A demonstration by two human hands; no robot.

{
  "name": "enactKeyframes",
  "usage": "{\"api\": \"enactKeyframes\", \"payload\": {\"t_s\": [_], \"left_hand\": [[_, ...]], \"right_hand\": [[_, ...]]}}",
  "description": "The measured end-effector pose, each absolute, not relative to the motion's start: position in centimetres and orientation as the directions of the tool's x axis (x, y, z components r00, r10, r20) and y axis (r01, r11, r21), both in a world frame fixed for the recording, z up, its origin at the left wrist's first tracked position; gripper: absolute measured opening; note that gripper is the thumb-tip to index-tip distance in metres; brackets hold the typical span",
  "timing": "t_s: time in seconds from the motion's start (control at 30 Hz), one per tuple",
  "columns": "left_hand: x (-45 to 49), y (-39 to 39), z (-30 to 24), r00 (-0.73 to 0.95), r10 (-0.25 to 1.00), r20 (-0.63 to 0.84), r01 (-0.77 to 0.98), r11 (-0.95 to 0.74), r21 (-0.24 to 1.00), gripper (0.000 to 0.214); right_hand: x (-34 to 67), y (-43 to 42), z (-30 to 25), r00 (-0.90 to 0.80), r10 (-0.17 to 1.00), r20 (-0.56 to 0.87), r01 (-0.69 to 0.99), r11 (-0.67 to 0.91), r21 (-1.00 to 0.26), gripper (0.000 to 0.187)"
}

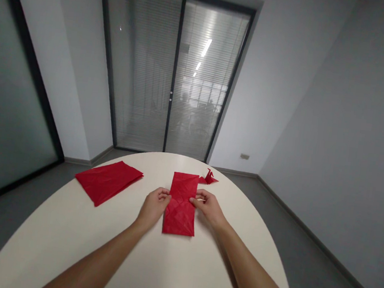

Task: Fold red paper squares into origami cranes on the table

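Note:
A sheet of red paper (180,214), folded into a tall rectangle and marked with diagonal creases, is held over the middle of the table. At its left edge, my left hand (155,204) pinches it between thumb and fingers. My right hand (208,206) grips the opposite edge, thumb on top and fingers behind. Both grips sit about halfway up the rectangle. Just beyond my right hand stands a small folded red paper crane (210,177), partly covered by the sheet.
A stack of red paper sheets (107,181) lies on the left of the round white table (62,245). The table's curved edge runs around the far side. Behind it are a glazed door with blinds (144,74) and grey walls.

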State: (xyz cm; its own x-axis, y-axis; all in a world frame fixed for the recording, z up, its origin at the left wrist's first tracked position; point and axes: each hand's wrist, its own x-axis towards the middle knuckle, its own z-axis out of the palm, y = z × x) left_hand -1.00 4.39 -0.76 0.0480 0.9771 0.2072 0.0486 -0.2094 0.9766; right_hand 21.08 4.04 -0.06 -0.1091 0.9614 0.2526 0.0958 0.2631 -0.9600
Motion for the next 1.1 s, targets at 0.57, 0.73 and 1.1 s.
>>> {"api": "enactKeyframes", "payload": {"t_s": [0.57,0.73,1.1], "left_hand": [[-1.8,2.9,-0.7,0.422,0.810,0.407,0.706,-0.575,0.413,0.048],[-1.7,2.9,-1.0,0.500,0.805,0.321,0.671,-0.594,0.444,0.045],[-2.1,3.2,-0.8,0.430,0.834,0.346,0.702,-0.550,0.453,0.033]], "right_hand": [[19.8,1.5,1.3,-0.514,0.803,0.300,0.682,0.595,-0.425,0.049],[20.3,1.4,0.6,-0.532,0.839,0.115,0.737,0.526,-0.424,0.061],[21.2,1.1,1.8,-0.616,0.775,0.143,0.664,0.608,-0.434,0.093]]}}
